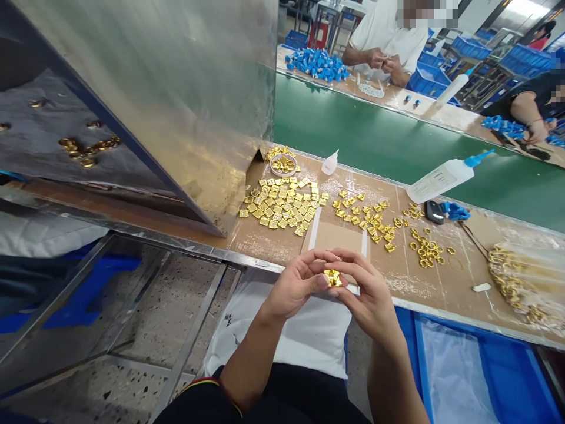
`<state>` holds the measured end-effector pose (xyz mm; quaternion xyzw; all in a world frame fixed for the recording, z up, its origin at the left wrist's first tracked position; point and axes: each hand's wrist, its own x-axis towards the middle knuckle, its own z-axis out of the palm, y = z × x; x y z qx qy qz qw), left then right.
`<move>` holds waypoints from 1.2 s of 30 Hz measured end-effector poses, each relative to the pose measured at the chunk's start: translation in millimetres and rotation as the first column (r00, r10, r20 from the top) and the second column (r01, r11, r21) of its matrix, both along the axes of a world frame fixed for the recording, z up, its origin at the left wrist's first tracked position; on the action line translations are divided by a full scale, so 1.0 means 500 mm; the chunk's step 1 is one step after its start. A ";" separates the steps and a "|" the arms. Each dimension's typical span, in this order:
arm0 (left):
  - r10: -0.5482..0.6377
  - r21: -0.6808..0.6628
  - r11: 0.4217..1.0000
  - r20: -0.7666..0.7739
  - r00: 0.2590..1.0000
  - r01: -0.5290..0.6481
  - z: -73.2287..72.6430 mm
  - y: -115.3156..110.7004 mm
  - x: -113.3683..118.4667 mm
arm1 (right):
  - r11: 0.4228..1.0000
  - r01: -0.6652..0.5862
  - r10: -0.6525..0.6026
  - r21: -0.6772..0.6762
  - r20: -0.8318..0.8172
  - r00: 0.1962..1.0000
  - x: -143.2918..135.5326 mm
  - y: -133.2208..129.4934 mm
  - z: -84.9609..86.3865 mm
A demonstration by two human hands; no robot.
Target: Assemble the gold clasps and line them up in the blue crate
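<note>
The left hand (293, 288) and right hand (368, 294) are holding one gold piece (332, 278) between their fingertips at the near edge of the surface (265, 242); each grip is standing narrow on it. That piece is appearing to be mid-handling, with no completion showing. Square gold pieces (282, 208) are lying at left, smaller gold pieces (362, 225) centrally, rings (427, 250) at right. Much is seemingly awaiting handling; which groups are counting as finished, I cannot tell.
</note>
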<state>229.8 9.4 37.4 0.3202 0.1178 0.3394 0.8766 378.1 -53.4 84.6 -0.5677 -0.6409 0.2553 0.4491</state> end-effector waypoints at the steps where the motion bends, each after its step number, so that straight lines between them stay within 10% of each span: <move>1: 0.044 0.073 0.996 -0.034 0.998 -0.041 -0.002 0.001 -0.003 | 1.000 0.012 -0.012 -0.014 -0.015 1.000 0.000 0.000 -0.001; 3: 0.237 0.271 0.941 -0.105 0.966 -0.202 -0.007 0.004 -0.011 | 0.998 0.038 -0.041 -0.048 -0.058 0.997 0.000 0.000 -0.003; 6: 0.526 0.602 0.697 -0.059 0.848 -0.390 -0.010 0.013 -0.022 | 0.994 0.056 -0.070 -0.090 -0.154 0.986 -0.005 0.001 -0.004; 8: 0.573 0.742 0.541 0.020 0.820 -0.396 -0.010 0.019 -0.027 | 0.992 0.054 -0.076 -0.113 -0.205 0.976 -0.012 0.001 -0.002; 11: 0.557 0.818 0.457 0.043 0.829 -0.349 -0.010 0.026 -0.028 | 0.991 0.052 -0.078 -0.125 -0.214 0.974 -0.023 0.001 0.003; 23: 0.608 0.699 0.582 -0.035 0.793 -0.416 -0.005 0.008 -0.022 | 0.955 0.152 -0.228 0.254 0.300 0.926 -0.054 -0.006 0.004; 31: 0.333 0.143 0.929 0.083 0.939 -0.342 -0.004 0.008 0.002 | 0.978 0.102 -0.099 0.180 -0.021 0.995 -0.059 0.000 0.019; 36: 0.161 -0.145 0.978 0.063 0.985 -0.150 0.006 -0.010 0.012 | 0.992 0.053 -0.034 0.117 -0.162 0.986 -0.061 0.017 0.028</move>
